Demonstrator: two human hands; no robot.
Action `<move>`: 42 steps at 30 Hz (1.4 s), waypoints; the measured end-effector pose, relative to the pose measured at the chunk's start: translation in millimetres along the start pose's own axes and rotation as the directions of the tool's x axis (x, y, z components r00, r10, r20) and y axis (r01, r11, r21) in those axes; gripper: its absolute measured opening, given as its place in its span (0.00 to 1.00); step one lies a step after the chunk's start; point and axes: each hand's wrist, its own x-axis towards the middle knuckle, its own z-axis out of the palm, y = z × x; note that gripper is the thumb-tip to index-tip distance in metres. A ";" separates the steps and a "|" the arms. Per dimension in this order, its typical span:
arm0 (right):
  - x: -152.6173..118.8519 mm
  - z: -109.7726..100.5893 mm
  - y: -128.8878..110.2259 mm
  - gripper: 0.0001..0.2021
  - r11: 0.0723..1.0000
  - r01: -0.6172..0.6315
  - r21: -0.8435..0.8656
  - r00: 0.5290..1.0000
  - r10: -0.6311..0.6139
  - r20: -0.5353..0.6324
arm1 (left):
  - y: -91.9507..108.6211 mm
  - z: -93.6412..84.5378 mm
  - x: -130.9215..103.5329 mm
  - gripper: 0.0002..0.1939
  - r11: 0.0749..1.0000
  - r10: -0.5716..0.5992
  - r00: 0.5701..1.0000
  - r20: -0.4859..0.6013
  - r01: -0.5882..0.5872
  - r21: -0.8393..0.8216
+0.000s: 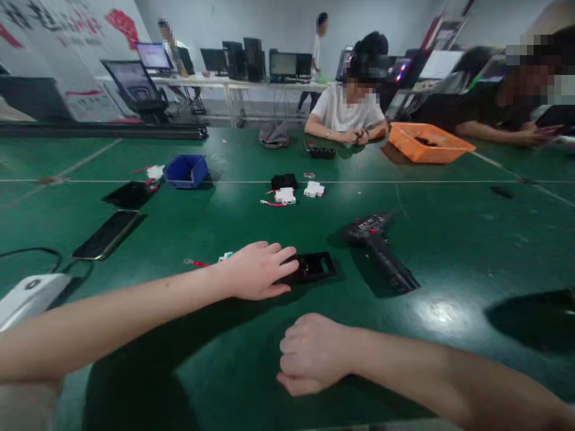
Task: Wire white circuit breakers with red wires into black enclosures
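Your right hand (314, 353), fingers curled into a fist and palm hidden, lies at six o'clock from a black casing (318, 264) on the green desk (233, 383). Your left hand (258, 272), fingers extended and loosely apart, reaches across the casing's left end. A black drill (367, 227) lies between two and three o'clock, a white component (285, 194) at eleven, a blue bin (184, 179) at ten, a phone (108, 235) at nine. Beyond, toward one, a person in white (341, 111) sits near an orange basket (429, 154).
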 end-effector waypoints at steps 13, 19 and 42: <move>1.7 -5.7 -0.7 0.17 1.000 -0.003 0.013 0.998 0.002 0.059 | 6.5 18.0 11.8 0.24 0.987 -0.089 0.995 0.046 0.082 0.137; 2.8 -7.1 0.1 0.18 1.000 -0.005 0.031 0.997 0.003 0.072 | 13.4 21.2 12.0 0.25 0.974 -0.186 0.981 0.052 0.177 0.142; 2.8 -6.6 0.1 0.18 1.000 0.000 0.021 0.998 -0.001 0.066 | 10.5 32.7 13.0 0.24 0.928 -0.328 0.944 0.031 0.316 0.197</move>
